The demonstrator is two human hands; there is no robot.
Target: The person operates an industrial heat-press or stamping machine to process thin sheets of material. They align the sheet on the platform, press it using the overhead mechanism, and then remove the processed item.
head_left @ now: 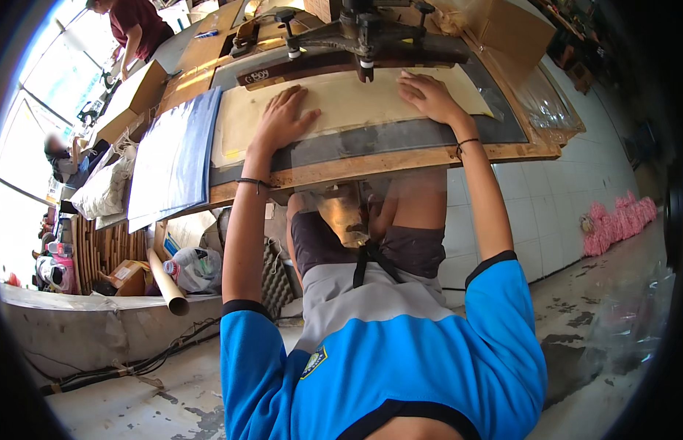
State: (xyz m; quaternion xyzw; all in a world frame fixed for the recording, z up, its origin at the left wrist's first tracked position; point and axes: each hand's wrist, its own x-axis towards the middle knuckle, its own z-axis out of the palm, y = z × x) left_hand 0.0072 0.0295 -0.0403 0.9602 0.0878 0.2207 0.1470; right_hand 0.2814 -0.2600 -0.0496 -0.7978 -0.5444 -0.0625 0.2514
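A cream-coloured sheet point(349, 106) lies on a dark grey board point(356, 138) on the wooden worktable. My left hand point(284, 121) rests palm down on the sheet's left part, thumb apart from the fingers. On its right part lies my right hand point(433, 99), also palm down with the fingers stretched out. Neither hand holds anything. Above the far edge of the sheet, between my hands, hangs a dark metal machine head point(365, 48) with knobs on its arms. A long dark bar point(283, 72) sits under it along the sheet's far edge.
Bluish clear plastic sheets point(173, 154) are stacked left of the board. An open cardboard box point(132, 103) stands beyond them, a person point(136, 29) at the far left. A cardboard tube point(167, 282) leans below the table; a pink bundle point(619, 224) lies on the right floor.
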